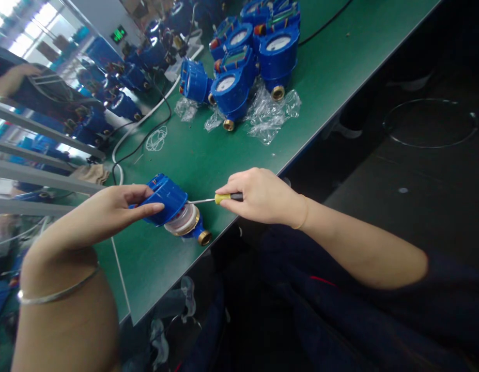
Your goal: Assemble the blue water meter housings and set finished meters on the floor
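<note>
A blue water meter (168,198) lies near the table's front edge, its blue housing tilted away from the clear and white inner part (183,221) and the brass-ended pipe body (204,237). My left hand (125,204) grips that blue housing between thumb and fingers. In my right hand (258,195) is a screwdriver with a yellow and black handle (223,198). Its thin metal shaft points left and reaches the lower rim of the housing. Whether the tip sits on a screw or in a gap is hidden.
Several finished-looking blue water meters (231,88) stand at the back with crumpled clear plastic (268,116) around them. A white cord (156,138) and dark cables lie on the green table (324,98). Grey rails (33,175) stand at left; beyond them is another person's arm (10,80).
</note>
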A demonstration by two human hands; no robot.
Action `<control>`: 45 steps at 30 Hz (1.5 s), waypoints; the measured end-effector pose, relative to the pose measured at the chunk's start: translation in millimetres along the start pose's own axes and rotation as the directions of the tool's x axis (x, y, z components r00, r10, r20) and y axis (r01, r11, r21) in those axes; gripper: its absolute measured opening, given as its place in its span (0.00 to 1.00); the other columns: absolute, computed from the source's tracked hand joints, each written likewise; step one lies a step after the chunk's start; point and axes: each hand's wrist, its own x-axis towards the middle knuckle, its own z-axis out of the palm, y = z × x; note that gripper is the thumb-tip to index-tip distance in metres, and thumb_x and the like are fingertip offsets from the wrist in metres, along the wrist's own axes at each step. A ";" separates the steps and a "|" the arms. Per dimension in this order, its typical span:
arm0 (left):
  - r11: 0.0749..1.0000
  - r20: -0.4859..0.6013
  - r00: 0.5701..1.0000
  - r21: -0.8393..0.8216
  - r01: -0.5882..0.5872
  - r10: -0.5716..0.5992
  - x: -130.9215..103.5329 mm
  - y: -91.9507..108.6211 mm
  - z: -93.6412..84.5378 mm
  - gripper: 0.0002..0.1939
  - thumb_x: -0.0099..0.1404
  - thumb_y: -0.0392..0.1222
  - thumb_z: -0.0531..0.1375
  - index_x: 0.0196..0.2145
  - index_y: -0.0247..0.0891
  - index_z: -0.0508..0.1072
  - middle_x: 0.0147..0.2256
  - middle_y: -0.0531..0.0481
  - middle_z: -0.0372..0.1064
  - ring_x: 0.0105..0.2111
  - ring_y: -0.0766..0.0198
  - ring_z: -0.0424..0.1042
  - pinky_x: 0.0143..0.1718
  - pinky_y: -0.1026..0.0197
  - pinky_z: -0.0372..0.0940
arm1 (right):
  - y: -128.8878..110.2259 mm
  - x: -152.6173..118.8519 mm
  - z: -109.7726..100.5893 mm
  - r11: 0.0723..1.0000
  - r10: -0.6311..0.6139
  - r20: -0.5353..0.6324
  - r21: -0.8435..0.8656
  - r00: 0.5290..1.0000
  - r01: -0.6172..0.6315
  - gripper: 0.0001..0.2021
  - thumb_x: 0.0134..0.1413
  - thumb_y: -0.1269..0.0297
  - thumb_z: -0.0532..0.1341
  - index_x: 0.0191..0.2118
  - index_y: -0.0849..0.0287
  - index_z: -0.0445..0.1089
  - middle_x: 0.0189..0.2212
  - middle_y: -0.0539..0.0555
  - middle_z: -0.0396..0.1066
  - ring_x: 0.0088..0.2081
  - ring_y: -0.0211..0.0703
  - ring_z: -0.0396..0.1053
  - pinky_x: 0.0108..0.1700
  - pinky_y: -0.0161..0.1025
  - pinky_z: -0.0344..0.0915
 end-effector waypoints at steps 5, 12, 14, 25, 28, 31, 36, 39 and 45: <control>1.000 0.006 1.000 -0.014 -0.028 0.028 -0.3 2.6 1.1 0.25 0.60 0.66 0.58 0.39 0.40 0.75 0.36 0.53 0.77 0.36 0.59 0.75 0.40 0.59 0.66 | 8.6 19.2 18.2 0.991 0.075 0.049 -0.115 0.996 -0.069 0.13 0.61 0.62 0.60 0.45 0.55 0.81 0.41 0.56 0.81 0.41 0.51 0.77 0.35 0.41 0.64; 0.999 -0.005 1.000 -0.041 0.001 -0.001 -1.1 -12.2 -0.2 0.24 0.60 0.64 0.59 0.39 0.41 0.74 0.35 0.55 0.77 0.35 0.62 0.74 0.40 0.62 0.66 | 27.1 -2.3 19.2 0.972 0.147 -0.055 0.193 0.988 -0.134 0.12 0.58 0.64 0.64 0.45 0.59 0.81 0.40 0.54 0.81 0.40 0.44 0.76 0.41 0.38 0.67; 0.999 -0.001 1.000 -0.030 -0.014 0.014 -0.5 -12.5 -1.3 0.24 0.61 0.65 0.58 0.38 0.41 0.74 0.34 0.55 0.76 0.34 0.62 0.74 0.39 0.63 0.66 | 19.1 -11.2 10.8 0.965 0.100 -0.079 0.252 0.992 -0.077 0.11 0.58 0.65 0.64 0.45 0.59 0.80 0.39 0.52 0.81 0.38 0.42 0.76 0.41 0.37 0.67; 0.997 -0.038 0.997 0.039 -0.061 0.063 -2.6 -12.2 -0.1 0.19 0.62 0.63 0.55 0.35 0.46 0.74 0.32 0.54 0.76 0.32 0.62 0.74 0.34 0.63 0.67 | -3.0 -12.8 -9.5 0.998 0.023 -0.013 0.060 1.000 -0.022 0.10 0.59 0.64 0.63 0.43 0.54 0.81 0.35 0.50 0.80 0.36 0.41 0.74 0.35 0.37 0.60; 0.998 -0.011 0.999 0.040 -0.040 0.041 -1.4 -13.3 -0.9 0.21 0.63 0.63 0.55 0.36 0.43 0.74 0.32 0.53 0.76 0.32 0.60 0.73 0.35 0.61 0.67 | -5.6 -12.2 -9.5 1.000 0.017 -0.005 0.021 1.000 -0.017 0.11 0.59 0.64 0.62 0.44 0.53 0.81 0.36 0.50 0.80 0.37 0.42 0.74 0.34 0.37 0.58; 0.999 -0.015 0.999 0.038 -0.029 0.030 -0.6 -10.6 -1.2 0.23 0.62 0.65 0.55 0.36 0.43 0.74 0.31 0.53 0.75 0.31 0.60 0.72 0.35 0.61 0.67 | -10.2 -8.3 -10.3 0.999 0.004 0.008 -0.039 1.000 -0.004 0.10 0.59 0.63 0.62 0.41 0.52 0.81 0.35 0.51 0.80 0.35 0.43 0.73 0.32 0.38 0.56; 0.999 -0.050 0.998 0.031 -0.030 0.031 -0.1 -5.8 0.9 0.20 0.61 0.65 0.55 0.33 0.48 0.75 0.30 0.55 0.75 0.30 0.61 0.72 0.33 0.62 0.66 | -16.7 1.8 -13.4 0.996 0.000 0.025 -0.090 1.000 0.002 0.11 0.59 0.63 0.61 0.41 0.54 0.81 0.36 0.53 0.80 0.37 0.44 0.73 0.33 0.39 0.56; 0.999 -0.054 0.998 0.032 -0.032 0.034 0.3 -3.7 1.5 0.21 0.60 0.65 0.56 0.34 0.47 0.75 0.29 0.55 0.75 0.29 0.61 0.72 0.33 0.62 0.66 | -17.3 5.2 -12.0 0.996 0.008 0.026 -0.090 1.000 -0.005 0.12 0.60 0.63 0.60 0.42 0.54 0.81 0.38 0.53 0.80 0.39 0.46 0.74 0.33 0.39 0.56; 0.997 -0.063 0.998 0.073 -0.020 0.025 -2.1 5.4 1.3 0.23 0.60 0.65 0.55 0.35 0.43 0.75 0.30 0.52 0.75 0.29 0.61 0.72 0.34 0.60 0.67 | -17.3 9.5 12.4 0.999 0.039 -0.018 -0.016 0.999 -0.039 0.12 0.60 0.63 0.60 0.43 0.54 0.81 0.39 0.54 0.80 0.39 0.45 0.75 0.34 0.39 0.60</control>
